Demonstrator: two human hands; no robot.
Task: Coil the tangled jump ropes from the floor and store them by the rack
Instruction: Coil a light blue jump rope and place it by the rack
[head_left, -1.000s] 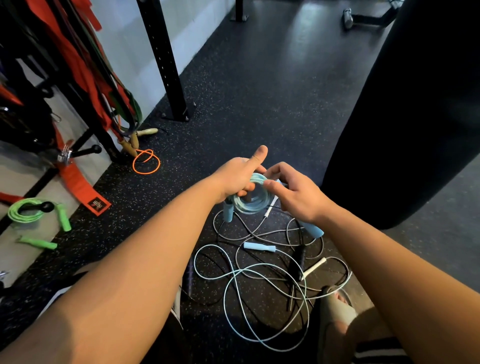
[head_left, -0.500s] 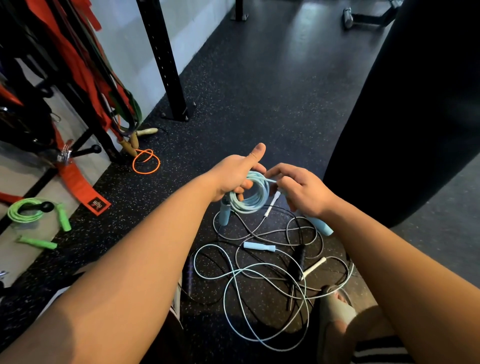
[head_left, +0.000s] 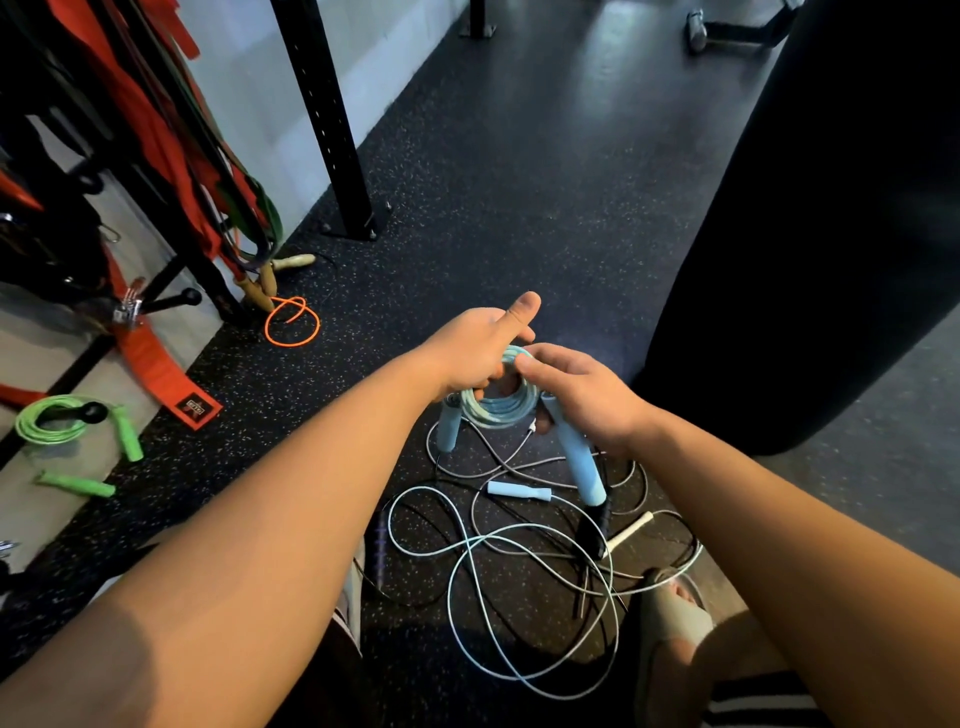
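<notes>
Two handles now hang off the pale blue coil (head_left: 498, 408), where half a second ago only the near handle (head_left: 449, 427) dangled and the far handle (head_left: 583, 462) trailed out to your right. Your right hand (head_left: 576, 395) has come back in from that short pull. It sits over the top of the coil, fingers curled across the loops, thumb tucked under near the far handle's head.

Your left hand (head_left: 470, 348) holds the coil from the other side, fingers hooked through the loops, thumb sticking up free. Both grips are closed on the rope, neither wide.

Reading: this rope's whole length looks gathered, so the coiling step is likely at its end. Tucking or carrying it over comes next.

- Coil: held above the floor (head_left: 519, 182), between your hands, over the tangle (head_left: 519, 571). Loops are tight, stacked and roughly round, the cord thin and glossy. The handles splay apart below it.
- Tangle: pale blue, grey and black cords crossing, with a loose blue handle (head_left: 519, 490) lying in it. More ropes to do.
- Green rope (head_left: 52, 421) and orange rope (head_left: 291, 322) lie on the floor to your left, at the foot of the rack (head_left: 171, 208).
</notes>
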